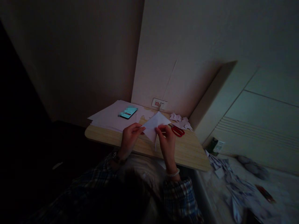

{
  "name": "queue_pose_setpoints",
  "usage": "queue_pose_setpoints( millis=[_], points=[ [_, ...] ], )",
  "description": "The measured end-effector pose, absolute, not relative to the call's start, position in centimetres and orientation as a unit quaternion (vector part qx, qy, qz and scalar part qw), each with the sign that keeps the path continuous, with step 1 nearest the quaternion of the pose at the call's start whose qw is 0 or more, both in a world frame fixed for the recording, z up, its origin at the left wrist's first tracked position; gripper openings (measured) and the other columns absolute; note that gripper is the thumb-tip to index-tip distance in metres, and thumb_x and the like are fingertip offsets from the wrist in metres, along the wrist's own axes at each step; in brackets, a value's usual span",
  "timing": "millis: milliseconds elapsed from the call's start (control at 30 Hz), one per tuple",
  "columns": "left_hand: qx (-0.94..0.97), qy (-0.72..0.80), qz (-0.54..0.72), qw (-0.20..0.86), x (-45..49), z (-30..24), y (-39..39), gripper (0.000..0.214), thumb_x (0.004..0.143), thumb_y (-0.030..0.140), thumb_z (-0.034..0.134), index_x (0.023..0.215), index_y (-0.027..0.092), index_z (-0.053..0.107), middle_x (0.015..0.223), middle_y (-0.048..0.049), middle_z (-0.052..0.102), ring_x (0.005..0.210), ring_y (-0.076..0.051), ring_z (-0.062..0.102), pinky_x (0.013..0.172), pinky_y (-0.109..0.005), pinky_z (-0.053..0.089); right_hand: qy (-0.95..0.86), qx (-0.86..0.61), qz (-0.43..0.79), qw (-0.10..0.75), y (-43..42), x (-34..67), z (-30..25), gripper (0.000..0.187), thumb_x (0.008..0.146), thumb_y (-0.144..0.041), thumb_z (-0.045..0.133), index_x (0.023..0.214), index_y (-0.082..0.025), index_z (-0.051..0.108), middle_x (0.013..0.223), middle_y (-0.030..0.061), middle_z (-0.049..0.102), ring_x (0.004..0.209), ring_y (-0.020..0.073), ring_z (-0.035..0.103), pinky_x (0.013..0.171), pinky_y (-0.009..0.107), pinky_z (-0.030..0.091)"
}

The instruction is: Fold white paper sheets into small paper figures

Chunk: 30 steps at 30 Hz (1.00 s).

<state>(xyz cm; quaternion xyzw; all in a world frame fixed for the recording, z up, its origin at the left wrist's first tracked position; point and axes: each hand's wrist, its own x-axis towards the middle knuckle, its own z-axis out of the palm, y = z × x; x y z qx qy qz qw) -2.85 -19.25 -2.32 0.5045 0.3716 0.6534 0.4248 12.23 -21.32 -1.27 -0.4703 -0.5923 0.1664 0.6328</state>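
Observation:
A folded sheet of white paper (156,122) is held up above the front of the wooden table. My left hand (131,137) pinches its left corner between thumb and fingers. On the right side, my right hand (167,141) grips the lower part of the sheet with thumb and forefinger, and a narrow flap hangs below. Just beyond the right hand lie red-handled scissors (178,131) on the tabletop. Behind them sit several small folded paper pieces (183,122).
The wooden table (189,152) stands against the wall. Large paper sheets (105,116) overhang its left side, with a lit phone (128,113) on them. A wall socket (159,103) is behind. At right, a bed (277,183) bears many folded papers (243,189).

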Motion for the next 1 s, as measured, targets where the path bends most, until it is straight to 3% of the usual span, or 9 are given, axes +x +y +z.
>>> queue_pose_setpoints(
  millis=[500,733,1000],
  points=[
    [0.502,0.374,0.659,0.417,-2.77,-2.73,-19.07,0.022,0.066,0.039,0.075,0.068,0.021,0.063,0.06,0.0023,0.068,0.061,-0.018,0.068,0.061,-0.027,0.053,-0.593,-0.462,0.14,0.644,-21.24,11.55,-1.32,0.02,0.084,-0.04,0.061,0.075,-0.023,0.059,0.071,0.0004,0.066,0.069,0.0176,0.058,0.064,0.028,0.046],
    [0.467,0.367,0.681,0.429,-2.9,-2.75,-18.87,0.023,0.066,0.039,0.076,0.069,0.021,0.063,0.06,0.0025,0.069,0.06,-0.017,0.068,0.06,-0.026,0.054,-0.595,-0.468,0.176,0.629,-21.09,11.47,-1.6,0.026,0.084,-0.047,0.064,0.08,-0.022,0.066,0.079,0.0034,0.072,0.071,0.0188,0.064,0.066,0.029,0.05],
    [0.466,0.362,0.673,0.446,-2.68,-2.5,-19.3,0.029,0.065,0.044,0.078,0.068,0.02,0.064,0.061,0.0016,0.068,0.063,-0.018,0.068,0.065,-0.028,0.056,-0.593,-0.464,0.153,0.64,-21.12,11.33,-1.79,0.025,0.086,-0.044,0.061,0.074,-0.022,0.06,0.069,0.0002,0.065,0.064,0.0163,0.058,0.061,0.027,0.046]
  ],
)
